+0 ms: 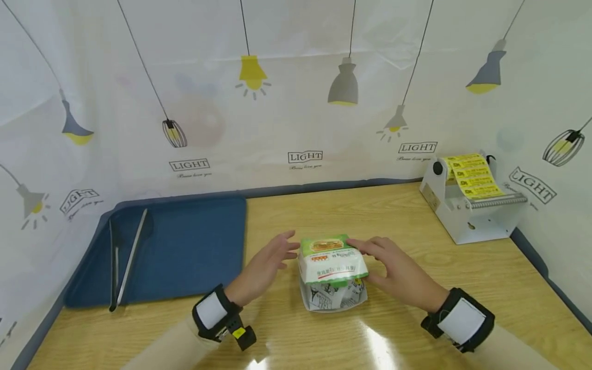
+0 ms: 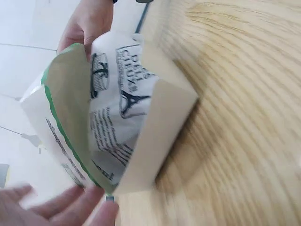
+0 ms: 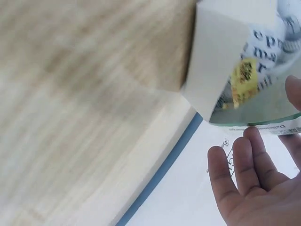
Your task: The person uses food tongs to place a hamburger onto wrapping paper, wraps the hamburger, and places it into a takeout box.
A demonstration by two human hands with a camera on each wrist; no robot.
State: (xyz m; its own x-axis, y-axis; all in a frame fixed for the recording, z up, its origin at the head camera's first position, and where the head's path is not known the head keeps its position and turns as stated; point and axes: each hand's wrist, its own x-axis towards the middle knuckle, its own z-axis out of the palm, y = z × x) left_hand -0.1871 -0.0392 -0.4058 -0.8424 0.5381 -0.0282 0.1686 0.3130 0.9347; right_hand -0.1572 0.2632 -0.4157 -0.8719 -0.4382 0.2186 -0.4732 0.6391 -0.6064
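A green and white paper burger box [image 1: 322, 267] stands on the table, its lid partly raised. Inside lies a burger wrapped in printed paper [image 2: 120, 108]; a small yellow label [image 3: 244, 82] shows on it in the right wrist view. My right hand [image 1: 393, 270] holds the lid at its right side, index finger on top and thumb at the lid's edge. Its other fingers [image 3: 244, 165] extend loosely below the lid in the right wrist view. My left hand [image 1: 265, 264] is beside the box's left side, fingers extended, fingertips close to the lid.
On the left lies a blue tray [image 1: 199, 246] with metal tongs [image 1: 131, 257] resting on it, their ends over its near edge. A white label dispenser [image 1: 476, 205] with a roll of yellow labels [image 1: 474, 174] stands at the back right. A lamp-patterned curtain [image 1: 287, 113] surrounds the table.
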